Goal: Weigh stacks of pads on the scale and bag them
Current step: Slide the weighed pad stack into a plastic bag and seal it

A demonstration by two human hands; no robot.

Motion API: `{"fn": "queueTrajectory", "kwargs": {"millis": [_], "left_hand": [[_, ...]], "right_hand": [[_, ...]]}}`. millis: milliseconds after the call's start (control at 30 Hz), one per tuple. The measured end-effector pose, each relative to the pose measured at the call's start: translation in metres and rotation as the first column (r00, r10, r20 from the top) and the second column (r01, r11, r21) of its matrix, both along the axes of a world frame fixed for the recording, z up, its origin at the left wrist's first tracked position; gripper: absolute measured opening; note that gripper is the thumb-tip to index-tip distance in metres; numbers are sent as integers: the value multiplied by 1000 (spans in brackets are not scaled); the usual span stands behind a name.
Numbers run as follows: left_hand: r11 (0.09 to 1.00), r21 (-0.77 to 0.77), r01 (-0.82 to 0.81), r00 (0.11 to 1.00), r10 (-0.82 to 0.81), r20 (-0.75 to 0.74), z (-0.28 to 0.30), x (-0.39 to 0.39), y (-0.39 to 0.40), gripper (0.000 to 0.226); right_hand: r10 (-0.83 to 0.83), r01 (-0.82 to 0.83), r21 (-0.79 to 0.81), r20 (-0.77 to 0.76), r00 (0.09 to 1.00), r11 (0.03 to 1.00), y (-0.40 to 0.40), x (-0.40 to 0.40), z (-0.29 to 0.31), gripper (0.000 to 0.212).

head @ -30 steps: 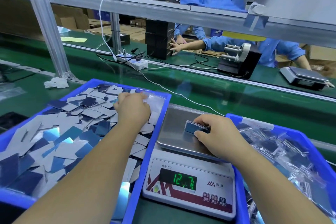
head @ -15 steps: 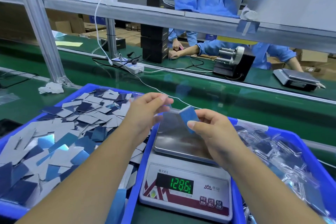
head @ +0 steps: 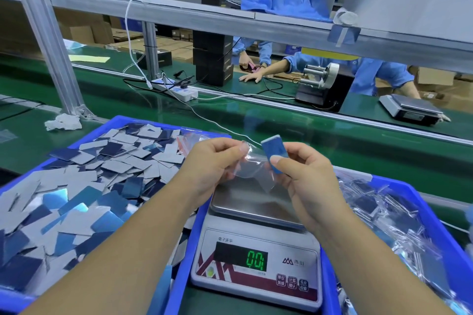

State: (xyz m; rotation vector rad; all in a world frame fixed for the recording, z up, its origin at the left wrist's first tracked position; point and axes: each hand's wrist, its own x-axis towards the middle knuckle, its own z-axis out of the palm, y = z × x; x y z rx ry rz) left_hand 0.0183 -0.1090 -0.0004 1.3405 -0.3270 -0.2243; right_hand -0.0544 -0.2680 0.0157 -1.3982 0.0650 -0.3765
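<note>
Above the scale's steel pan (head: pixel 253 202), my right hand (head: pixel 304 174) grips a small blue stack of pads (head: pixel 273 151) between thumb and fingers. My left hand (head: pixel 210 163) pinches the top edge of a clear plastic bag (head: pixel 252 169) that hangs between both hands, its mouth next to the stack. The white scale (head: pixel 256 263) sits between two blue bins and its green display reads 0.0. The pan is bare.
A blue bin (head: pixel 122 125) on the left holds several loose grey and blue pads (head: pixel 84 186). A blue bin (head: pixel 419 192) on the right holds bagged pads (head: pixel 384 225). Beyond lies a green conveyor (head: pixel 332 146) with a cable, a power strip (head: pixel 179 91), and people working opposite.
My right hand lifted the pad stack off the scale pan. My left hand left the left bin with a clear bag and came to the stack. The display dropped from 12.7 to 0.0.
</note>
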Motion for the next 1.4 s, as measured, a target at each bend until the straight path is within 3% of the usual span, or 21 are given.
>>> {"fn": "queueTrajectory", "kwargs": {"millis": [67,133,233,300,367,467,500,567,733,900,1100,1267,1400], "left_hand": [[992,65,105,994,-106,11,1,-3,3,13],[961,223,163,980,-184,75,0,-5,5,21],[853,522,16,938,-194,289,-2,-5,7,22],[809,575,-123,890,-167,425,-2,-4,8,20],[844,503,-187,891,-69,448,-2,-2,7,23],[987,135,-83,992,70,101,0,0,3,29],[999,28,-39,999,40,-13,0,-1,2,27],[999,-42,34,995,-38,-97,0,-3,-1,24],[981,-5,195,979,-195,-54,3,-10,0,25],[949,222,226,972,-236,20,1,-14,-3,12],[946,150,288,954,-297,45,2,-12,2,22],[914,210,347,930,-364,49,1,-13,2,4],[938,197,285,956,-292,8,2,-13,3,9]], "right_hand": [[-65,69,-82,55,996,994,-6,0,3,30],[-90,111,-214,105,990,971,-10,-1,5,24],[-23,75,-339,155,988,938,-7,-5,6,18],[9,62,-358,195,981,932,-3,-6,6,19],[-29,115,-340,247,968,933,-3,-5,6,20],[-122,182,-219,263,957,959,-4,-2,6,18],[-114,155,-162,234,966,975,-3,-1,5,18],[-39,53,-94,153,987,994,1,0,0,18],[-3,12,-78,109,994,997,4,0,-3,19],[16,44,-313,187,982,949,4,-5,2,19],[52,52,-422,231,971,905,1,-7,4,21],[62,50,-451,229,971,891,2,-7,2,21],[41,74,-433,251,967,899,0,-7,4,27]]}}
